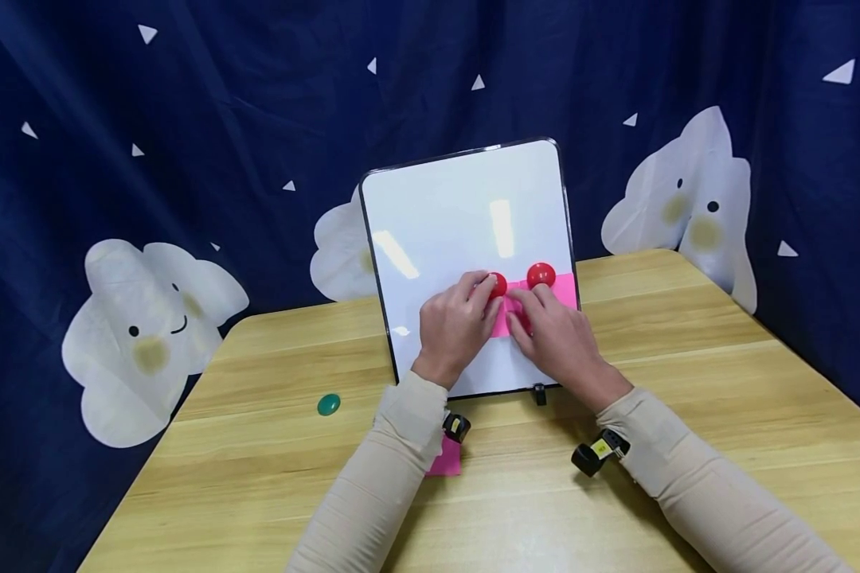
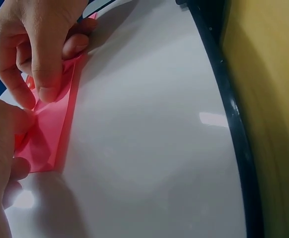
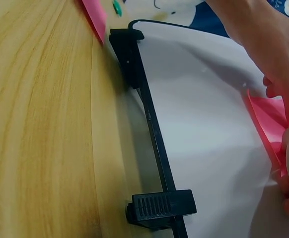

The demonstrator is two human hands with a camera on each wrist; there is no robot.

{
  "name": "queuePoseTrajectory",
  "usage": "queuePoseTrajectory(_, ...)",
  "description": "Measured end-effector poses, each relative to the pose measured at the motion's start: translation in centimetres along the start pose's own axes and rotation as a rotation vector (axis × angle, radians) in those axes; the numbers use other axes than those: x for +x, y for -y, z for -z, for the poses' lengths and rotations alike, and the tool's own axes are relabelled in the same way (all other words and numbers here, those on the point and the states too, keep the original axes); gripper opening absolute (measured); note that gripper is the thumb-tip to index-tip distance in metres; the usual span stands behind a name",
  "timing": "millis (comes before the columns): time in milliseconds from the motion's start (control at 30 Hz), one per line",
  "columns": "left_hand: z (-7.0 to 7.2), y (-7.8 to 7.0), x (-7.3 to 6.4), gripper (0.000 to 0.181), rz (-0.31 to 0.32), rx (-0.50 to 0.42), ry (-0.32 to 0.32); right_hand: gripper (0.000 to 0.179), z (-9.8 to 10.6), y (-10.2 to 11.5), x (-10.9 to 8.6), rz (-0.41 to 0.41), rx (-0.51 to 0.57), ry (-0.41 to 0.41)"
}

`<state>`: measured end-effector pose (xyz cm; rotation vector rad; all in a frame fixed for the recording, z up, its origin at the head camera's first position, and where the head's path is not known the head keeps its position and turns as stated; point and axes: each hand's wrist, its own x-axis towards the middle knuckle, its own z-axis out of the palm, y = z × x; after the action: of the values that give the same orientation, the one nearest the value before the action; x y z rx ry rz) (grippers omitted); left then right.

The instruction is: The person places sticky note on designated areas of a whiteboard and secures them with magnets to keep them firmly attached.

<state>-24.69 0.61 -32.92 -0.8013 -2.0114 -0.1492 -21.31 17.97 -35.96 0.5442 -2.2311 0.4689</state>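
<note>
A whiteboard [image 1: 451, 207] with a black frame leans upright on the table. My left hand [image 1: 453, 322] pinches a red round magnet [image 1: 499, 284] at the upper part of a pink paper sheet [image 2: 47, 141] lying against the board. Beside it, my right hand [image 1: 555, 330] has thumb and forefinger bent together on the pink paper, which creases near them. Above the right fingers, a second red magnet [image 1: 541, 274] sits on the top edge of pink paper at the right. Both hands cover part of the paper.
A green round magnet [image 1: 328, 404] lies on the wooden table [image 1: 258, 493] left of the board. Another pink sheet [image 1: 444, 461] shows partly under my left sleeve. Black clips [image 3: 164, 206] grip the board's lower edge. A dark blue curtain [image 1: 258, 95] hangs behind.
</note>
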Motion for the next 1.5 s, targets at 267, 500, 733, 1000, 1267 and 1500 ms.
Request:
queuePoseTrajectory(267,-0.1,-0.1,-0.1,0.031,0.017,0.009,-0.006,0.041,0.1,0.1,0.0,-0.009,0.008,-0.003)
queuePoseTrajectory(500,-0.3,-0.2,-0.2,0.031,0.042,-0.025,-0.019,0.041,0.2,0.1,0.0,-0.01,0.014,0.003)
queuePoseTrajectory(733,-0.3,-0.2,-0.4,0.035,0.073,-0.061,-0.011,0.04,0.1,0.1,0.1,-0.004,0.013,-0.006)
queuePoseTrajectory(1000,0.0,0.0,-0.6,0.035,0.094,-0.078,0.016,0.039,0.2,0.2,0.1,-0.002,0.022,-0.012)
queuePoseTrajectory(1267,1.0,1.0,-1.8,0.031,0.123,-0.119,0.003,0.028,0.2,0.3,0.2,0.016,0.041,-0.049)
queuePoseTrajectory(1500,1.8,1.8,-3.8,0.021,0.12,-0.156,0.021,0.019,0.1,0.5,0.1,0.03,0.05,-0.063)
